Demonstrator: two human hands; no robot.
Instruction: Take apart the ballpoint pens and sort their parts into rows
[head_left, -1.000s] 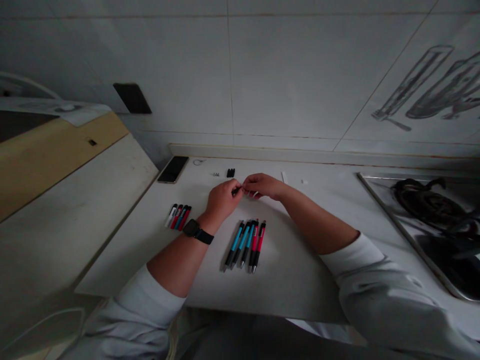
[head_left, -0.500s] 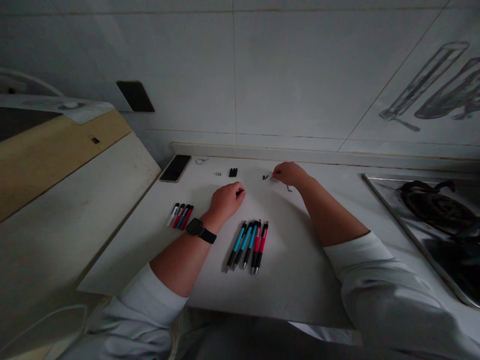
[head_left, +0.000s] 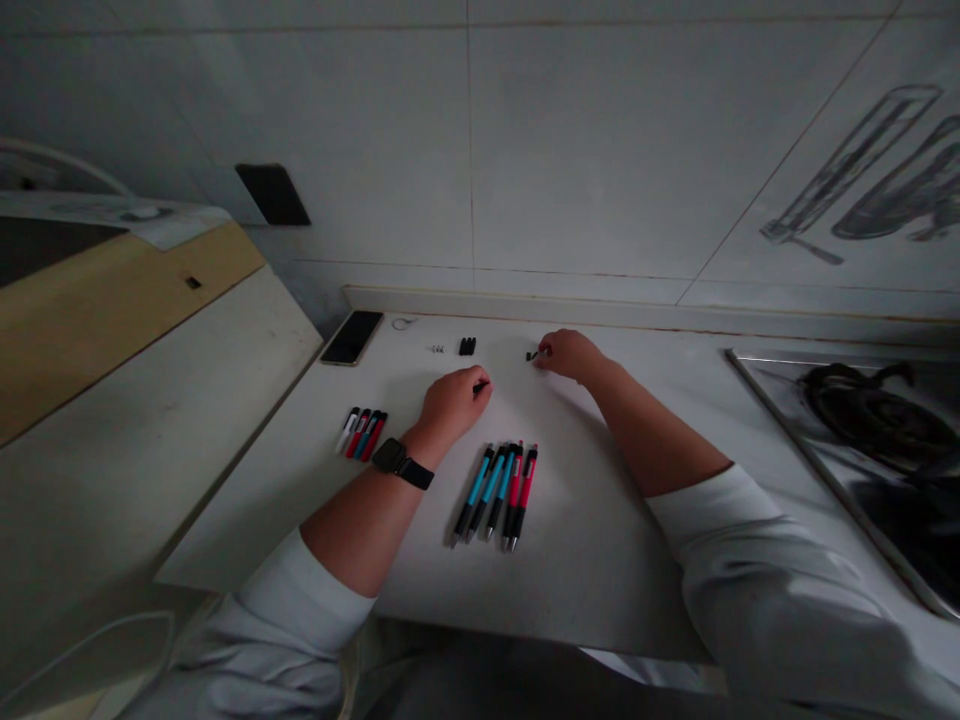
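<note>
My left hand [head_left: 452, 398] is closed around a small black pen part [head_left: 481, 387], which pokes out between thumb and fingers above the counter. My right hand [head_left: 564, 352] reaches farther back, fingertips pinched at counter level beside tiny dark pieces [head_left: 530, 356]; what is between the fingertips is too small to make out. In front of both hands lie several click pens [head_left: 500, 495], turquoise and red with black grips. Left of the watch, several short pen barrels [head_left: 361, 434] in white, red and teal sit in a row. Black grips [head_left: 467, 346] and small metal pieces [head_left: 437, 349] stand at the back.
A smartphone [head_left: 352, 338] lies at the back left of the white counter [head_left: 600, 560], near a thin ring-shaped item [head_left: 404, 323]. A gas stove [head_left: 877, 420] borders the right side. A white appliance [head_left: 165, 370] fills the left. The tiled wall [head_left: 585, 150] closes the back.
My right hand has shifted slightly left, closer to the tiny dark pieces, covering part of them. My left hand stays nearly still with the black pen part.
</note>
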